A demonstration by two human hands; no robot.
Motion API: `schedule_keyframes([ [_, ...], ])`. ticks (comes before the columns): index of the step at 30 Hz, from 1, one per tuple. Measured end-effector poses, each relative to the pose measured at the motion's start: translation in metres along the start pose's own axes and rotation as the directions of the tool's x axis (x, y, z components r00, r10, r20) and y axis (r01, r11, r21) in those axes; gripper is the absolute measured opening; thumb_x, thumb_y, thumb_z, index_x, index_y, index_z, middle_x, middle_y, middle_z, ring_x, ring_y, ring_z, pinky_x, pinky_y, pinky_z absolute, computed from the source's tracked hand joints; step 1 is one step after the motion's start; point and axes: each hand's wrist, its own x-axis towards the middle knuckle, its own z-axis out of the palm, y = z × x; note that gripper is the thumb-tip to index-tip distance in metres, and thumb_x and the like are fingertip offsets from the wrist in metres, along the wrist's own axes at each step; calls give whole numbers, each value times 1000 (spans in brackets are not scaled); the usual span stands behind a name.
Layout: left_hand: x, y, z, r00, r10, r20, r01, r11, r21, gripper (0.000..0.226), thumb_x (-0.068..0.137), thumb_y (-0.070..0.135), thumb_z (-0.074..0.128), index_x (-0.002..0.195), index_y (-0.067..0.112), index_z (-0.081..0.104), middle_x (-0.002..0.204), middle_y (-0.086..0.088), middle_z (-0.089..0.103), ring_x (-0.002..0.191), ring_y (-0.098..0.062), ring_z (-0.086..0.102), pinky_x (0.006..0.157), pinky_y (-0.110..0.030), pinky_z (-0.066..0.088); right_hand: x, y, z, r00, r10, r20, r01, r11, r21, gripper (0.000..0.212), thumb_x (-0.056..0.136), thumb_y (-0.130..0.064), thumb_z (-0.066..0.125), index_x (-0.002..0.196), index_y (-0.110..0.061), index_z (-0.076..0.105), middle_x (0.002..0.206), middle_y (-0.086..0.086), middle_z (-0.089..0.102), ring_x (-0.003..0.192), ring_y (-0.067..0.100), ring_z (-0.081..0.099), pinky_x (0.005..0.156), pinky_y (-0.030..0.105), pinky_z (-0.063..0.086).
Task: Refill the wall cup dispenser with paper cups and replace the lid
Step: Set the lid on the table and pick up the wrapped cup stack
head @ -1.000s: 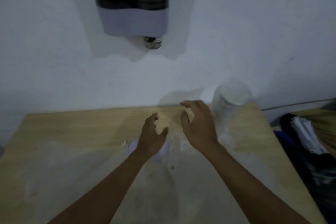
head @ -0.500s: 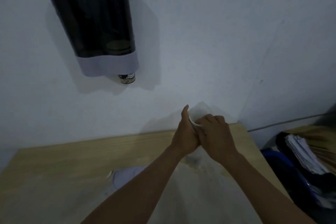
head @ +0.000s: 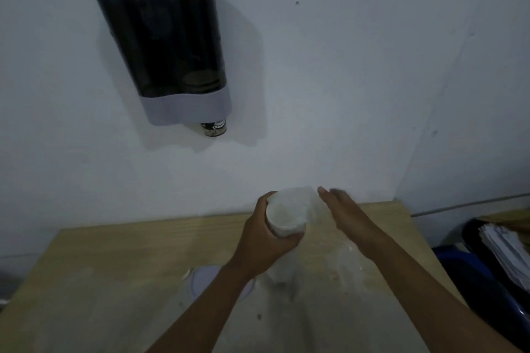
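A dark wall cup dispenser (head: 169,57) with a pale grey base hangs on the white wall at upper left; one patterned cup (head: 214,128) pokes out underneath, and its top has no lid. My left hand (head: 262,241) is shut on a stack of white paper cups (head: 287,216) in thin plastic wrap, held above the wooden table's far edge. My right hand (head: 345,213) is just right of the stack, fingers straight and apart, not gripping. A round pale lid (head: 205,278) lies flat on the table, partly hidden by my left forearm.
The wooden table (head: 100,281) runs to the wall. A loose clear plastic wrapper (head: 338,264) trails on the table under my arms. At the right edge stand a blue bin (head: 470,278) and a dark bag holding white papers (head: 504,249).
Both hands went from the table to the wrapped cup stack and lifted it. My right hand has since let go and moved right. The view tilted up, so the dispenser shows in full.
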Motion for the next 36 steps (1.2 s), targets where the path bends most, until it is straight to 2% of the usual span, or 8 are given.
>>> schedule_keyframes([
  [3, -1, -4, 1, 1000, -19, 19, 19, 1000, -12, 80, 68, 27, 92, 135, 25, 49, 127, 11, 67, 114, 1, 65, 91, -26, 58, 5, 2, 6, 965, 132, 225, -164, 978, 130, 60, 91, -64, 52, 129, -18, 60, 125, 7, 66, 104, 30, 69, 85, 38, 54],
  [7, -6, -11, 1, 998, -52, 22, 51, 998, 44, 81, 61, 48, 92, 130, 32, 52, 124, 16, 67, 114, 2, 64, 93, -32, 58, 9, -23, 4, 960, -262, -102, 271, 958, 89, 47, 95, -43, 59, 104, 4, 64, 87, 18, 67, 77, 24, 62, 65, 35, 47],
  [15, -24, -38, 5, 994, -110, 24, 108, 990, 86, 75, 59, 41, 95, 117, 49, 48, 118, 27, 63, 104, 20, 61, 83, -7, 51, -20, -89, 4, 856, -511, -79, 517, 853, 77, 15, 93, -31, 66, 106, -26, 70, 98, -4, 70, 90, 15, 70, 77, 36, 59],
  [21, -40, -65, 3, 973, -186, 134, 182, 983, 37, 97, 63, 49, 90, 145, 26, 43, 133, 22, 60, 122, 2, 61, 93, -6, 47, -12, -39, 20, 922, -305, -239, 385, 785, 485, 34, 92, -27, 47, 125, -24, 54, 109, 0, 58, 88, 18, 56, 76, 31, 47],
  [24, -48, -78, 8, 986, -136, 96, 127, 988, 93, 100, 66, 47, 90, 149, 18, 41, 139, 12, 62, 129, -7, 60, 103, -25, 51, -9, 22, 40, 970, -227, -87, 236, 966, 103, 38, 91, 1, 45, 120, -19, 59, 111, 3, 66, 86, 20, 61, 75, 35, 50],
  [27, -47, -87, 12, 984, -109, 139, 82, 979, 187, 99, 73, 38, 89, 153, 18, 35, 148, 2, 57, 135, -17, 56, 107, -45, 51, -29, 55, 56, 953, -165, 255, 217, 957, -192, 41, 92, -15, 60, 130, -30, 51, 124, -11, 58, 102, 13, 65, 74, 26, 54],
  [31, -52, -93, 12, 965, -97, 242, 44, 975, 218, 73, 89, 22, 76, 150, 21, 37, 142, -10, 58, 132, -31, 58, 105, -50, 51, -39, 56, 65, 919, -310, 245, 342, 934, -104, 49, 81, -14, 80, 110, -40, 51, 108, -25, 54, 87, -25, 57, 66, 1, 46],
  [36, -61, -94, 2, 931, -174, 320, 132, 980, 147, 90, 84, 32, 81, 155, 22, 26, 150, 4, 49, 129, -2, 55, 110, -38, 49, -27, 76, 77, 929, -325, 177, 346, 933, -100, 69, 64, -48, 88, 124, -40, 56, 118, -21, 67, 105, -10, 63, 74, 6, 49],
])
